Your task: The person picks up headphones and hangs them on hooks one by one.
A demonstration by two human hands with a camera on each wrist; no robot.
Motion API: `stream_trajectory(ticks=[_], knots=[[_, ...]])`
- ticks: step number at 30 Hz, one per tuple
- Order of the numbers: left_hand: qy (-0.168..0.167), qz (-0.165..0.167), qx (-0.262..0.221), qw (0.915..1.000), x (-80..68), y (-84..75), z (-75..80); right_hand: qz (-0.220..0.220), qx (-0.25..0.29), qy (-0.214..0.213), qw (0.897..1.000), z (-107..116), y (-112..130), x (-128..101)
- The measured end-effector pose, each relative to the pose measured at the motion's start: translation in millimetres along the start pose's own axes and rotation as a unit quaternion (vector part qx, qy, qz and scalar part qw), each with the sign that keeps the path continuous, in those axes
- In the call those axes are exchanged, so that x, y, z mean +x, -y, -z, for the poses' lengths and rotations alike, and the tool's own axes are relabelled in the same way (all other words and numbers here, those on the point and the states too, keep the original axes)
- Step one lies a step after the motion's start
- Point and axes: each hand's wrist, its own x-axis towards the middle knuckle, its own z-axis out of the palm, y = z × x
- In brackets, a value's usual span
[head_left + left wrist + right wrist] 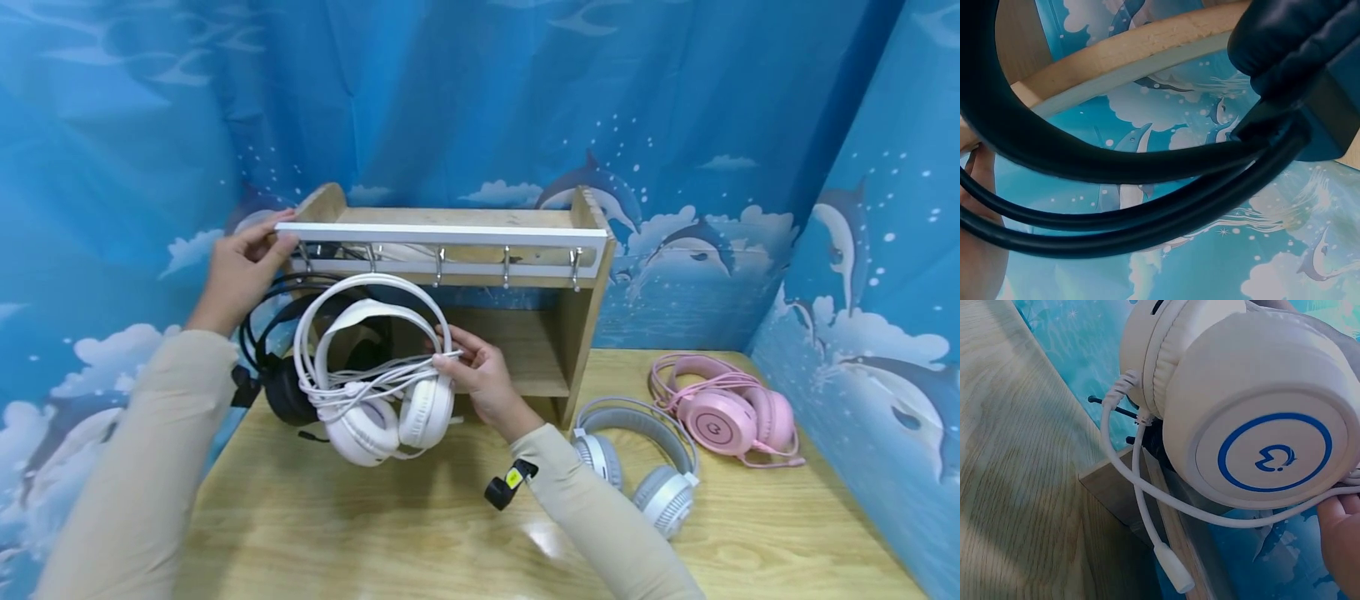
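My right hand [483, 375] grips a pair of white headphones [429, 410] by the side of the headband and the looped cable, holding them up in front of the wooden rack. Seen from the right wrist, their round ear cup [1260, 425] carries a blue ring logo, and a white microphone [1174, 569] dangles below. At the rack's left end, my left hand [238, 271] pinches the end of the white hook rail [450, 236]. Just below it, black headphones [288, 392] hang at the left hooks, partly hidden behind the white pair; their headband [1147, 165] crosses the left wrist view.
Along the rail, several metal hooks [506, 267] stick out toward me. The wooden rack [588, 333] stands on a wood-grain table [337, 533]. Grey-white headphones [663, 500] lie right of the right forearm, and pink headphones [720, 421] lie farther right. Blue dolphin-print curtains surround the table.
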Motion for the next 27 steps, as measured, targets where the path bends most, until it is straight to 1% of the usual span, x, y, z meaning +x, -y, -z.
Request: stream_trajectory(ticks=[6, 12, 18, 22, 27], knots=[[0.008, 0.012, -0.021, 0.9997, -1.2, -3.3, -0.3, -0.007, 0.003, -0.007, 1.0, 0.6, -0.8, -0.5], [0.015, 0.013, -0.016, 0.9997, -1.9, -6.0, -0.1, -0.006, -0.003, -0.021, 1.0, 2.1, -1.1, -0.5], [0.02, 0.025, -0.011, 0.9994, -3.3, -7.4, 0.5, -0.012, 0.003, -0.036, 0.999, 6.5, -1.7, -0.1], [0.021, 0.027, -0.01, 0.9994, -3.6, -8.0, 0.7, -0.018, 0.003, -0.039, 0.999, 8.8, -2.4, -0.5], [0.018, 0.03, -0.001, 0.9994, -4.4, -8.3, 1.1, -0.024, 0.001, -0.055, 0.998, 10.4, -3.3, -1.3]])
